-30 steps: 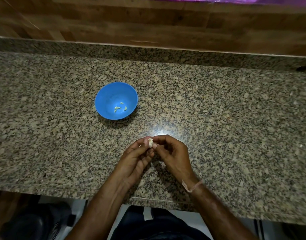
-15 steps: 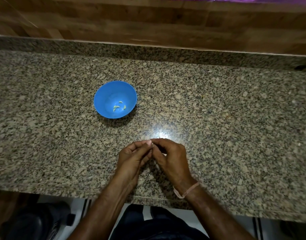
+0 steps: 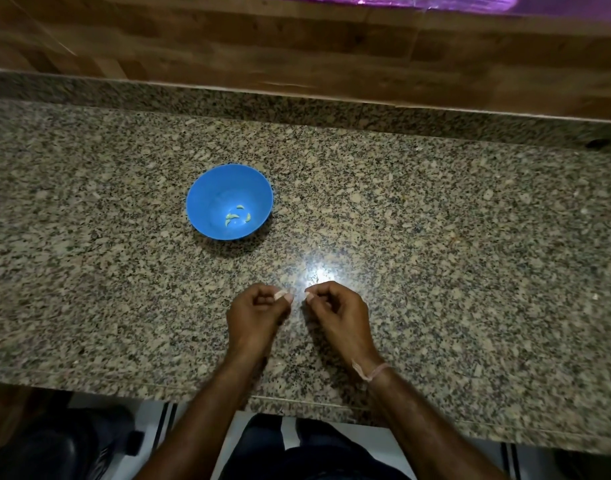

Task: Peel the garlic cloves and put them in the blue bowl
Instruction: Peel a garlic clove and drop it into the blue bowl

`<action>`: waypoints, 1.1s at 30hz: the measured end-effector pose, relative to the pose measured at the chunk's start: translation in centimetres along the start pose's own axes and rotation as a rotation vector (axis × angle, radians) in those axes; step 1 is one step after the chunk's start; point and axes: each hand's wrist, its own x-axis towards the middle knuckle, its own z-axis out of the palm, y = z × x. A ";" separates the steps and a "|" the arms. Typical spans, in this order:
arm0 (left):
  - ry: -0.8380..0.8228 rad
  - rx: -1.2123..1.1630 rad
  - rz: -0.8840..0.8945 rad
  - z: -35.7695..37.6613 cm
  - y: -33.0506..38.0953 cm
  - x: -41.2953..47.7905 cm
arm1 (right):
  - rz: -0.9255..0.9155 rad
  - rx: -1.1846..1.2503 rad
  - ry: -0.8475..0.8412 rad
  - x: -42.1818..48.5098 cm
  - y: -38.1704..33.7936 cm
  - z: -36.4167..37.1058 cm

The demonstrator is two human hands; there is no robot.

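Some way nearer than the blue bowl (image 3: 207,195) and a little to its right, found both hands over the granite counter (image 3: 435,237), well apart from the bowl and just short of touching each other. Logged the left hand (image 3: 257,313), the closer of the two to the bowl, with fingers curled in and thumb and forefinger pinching a small pale garlic clove (image 3: 280,293) at the tips; could not tell peeled from unpeeled at that size. Logged the right hand (image 3: 338,315) farther right of the bowl, fingers likewise curled, thumb and forefinger tips pressed tight together; made out nothing between them, though too small to be sure. Noted a thin pale thread band (image 3: 371,370) on the right wrist, nearer again than the bowl. Counted three or four peeled cloves (image 3: 235,216), pale green-yellow, lying loose on the bowl's floor toward its right side. Found the bowl upright on the counter. Placed a bright glare spot (image 3: 318,275) right of the bowl and nearer, just beyond the hands. Beyond the bowl, recorded a raised granite lip (image 3: 297,98), then wood panelling (image 3: 297,46), then a strip of shiny purple sheet (image 3: 401,0) at the far edge.
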 end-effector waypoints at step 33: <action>-0.043 0.737 0.521 -3.0 -5.2 0.1 | 0.186 -0.607 0.032 0.3 -0.7 4.6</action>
